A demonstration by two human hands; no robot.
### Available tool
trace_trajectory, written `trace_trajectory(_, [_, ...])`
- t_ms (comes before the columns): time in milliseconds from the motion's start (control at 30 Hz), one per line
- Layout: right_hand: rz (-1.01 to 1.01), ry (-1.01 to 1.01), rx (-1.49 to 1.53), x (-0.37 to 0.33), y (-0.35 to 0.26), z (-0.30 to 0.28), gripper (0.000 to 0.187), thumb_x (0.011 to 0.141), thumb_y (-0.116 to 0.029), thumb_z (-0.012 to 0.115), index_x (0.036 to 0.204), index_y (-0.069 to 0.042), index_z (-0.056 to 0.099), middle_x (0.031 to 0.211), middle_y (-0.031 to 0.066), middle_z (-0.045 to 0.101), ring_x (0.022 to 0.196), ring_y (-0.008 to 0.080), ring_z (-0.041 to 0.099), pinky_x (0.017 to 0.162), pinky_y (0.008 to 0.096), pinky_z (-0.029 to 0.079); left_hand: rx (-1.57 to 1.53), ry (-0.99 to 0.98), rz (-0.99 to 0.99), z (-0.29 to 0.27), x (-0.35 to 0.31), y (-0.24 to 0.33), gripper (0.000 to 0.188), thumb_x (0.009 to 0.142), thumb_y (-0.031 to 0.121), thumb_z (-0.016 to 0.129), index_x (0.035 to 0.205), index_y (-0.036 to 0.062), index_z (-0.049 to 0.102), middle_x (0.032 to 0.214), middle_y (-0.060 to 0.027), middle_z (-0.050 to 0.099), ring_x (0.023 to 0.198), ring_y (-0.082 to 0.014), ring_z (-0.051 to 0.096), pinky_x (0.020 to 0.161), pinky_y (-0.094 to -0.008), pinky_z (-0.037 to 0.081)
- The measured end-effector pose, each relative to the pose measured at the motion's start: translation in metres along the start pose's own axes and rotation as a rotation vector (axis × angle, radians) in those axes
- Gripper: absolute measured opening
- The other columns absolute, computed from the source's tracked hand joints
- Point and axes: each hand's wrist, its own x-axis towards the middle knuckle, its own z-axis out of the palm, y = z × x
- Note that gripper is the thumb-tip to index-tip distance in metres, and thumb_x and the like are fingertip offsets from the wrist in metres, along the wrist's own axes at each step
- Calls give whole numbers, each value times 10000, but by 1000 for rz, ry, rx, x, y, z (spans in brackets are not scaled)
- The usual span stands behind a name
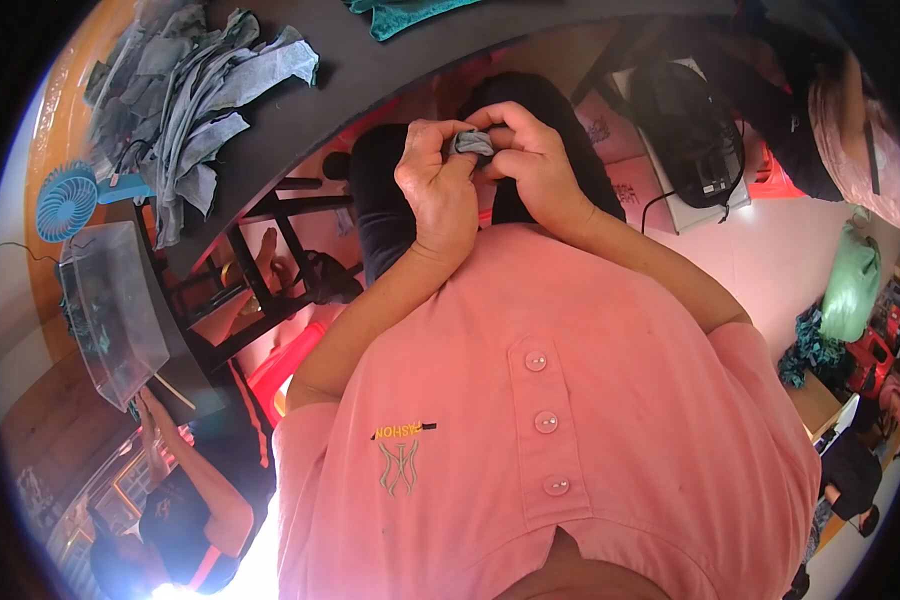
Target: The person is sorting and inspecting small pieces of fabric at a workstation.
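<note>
Warm, pinkish light fills the fisheye view. A white glare blooms at the lower left edge, washing out detail there. Straight lines bow toward the black circular rim, where things soften and blur; the centre stays reasonably sharp.

The small grey cloth piece [473, 142] shows only as a sliver; the fingers of the left hand [438, 190] and right hand [532, 160] close around it and cover most of it, so its shape cannot be told. At twelve o'clock a teal cloth [400, 12] is cut off by the picture's edge. At seven o'clock another person [185, 515] is partly lost in glare. At four o'clock, small things by the rim [860, 350] are too blurred to tell apart.
</note>
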Motion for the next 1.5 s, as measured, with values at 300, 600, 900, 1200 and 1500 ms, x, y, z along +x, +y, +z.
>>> trace_trajectory(300, [82,-72,-9,-13,-12,-11,237,813,-47,602,1048,-16,602,745,8,618,634,54,487,553,221,367,-289,-148,-424,-12,-5,3,162,759,-46,595,907,-61,658,813,-73,661,714,-112,598,648,-228,468])
trace_trajectory(600, [-172,-32,-213,-6,0,-20,80,846,-74,628,807,-14,663,686,0,617,579,55,497,512,225,370,-1020,-380,-1070,-20,-10,-22,250,905,102,629,1124,-2,570,1029,-112,603,908,-226,586,759,-348,474])
trace_trajectory(900, [-748,227,-926,12,27,-38,151,844,-217,701,802,-97,619,587,67,604,497,211,611,443,332,451,-1261,-703,-1072,-13,-13,-14,239,926,145,609,1140,54,553,1053,-79,569,916,-248,571,738,-364,454])
trace_trajectory(1200, [-511,112,-667,22,16,-34,172,864,-222,687,832,-70,614,600,81,595,511,198,608,482,315,456,-1120,-839,-968,-12,-7,2,212,919,187,593,1091,70,554,755,-147,588,594,-271,570,599,-364,440])
trace_trajectory(1500, [-212,-64,-357,28,25,-15,152,882,-170,674,856,-30,621,628,13,547,568,56,510,494,237,395,-1024,-919,-931,-21,-3,16,226,915,204,579,1022,6,595,614,-234,593,430,-305,542,442,-371,448])
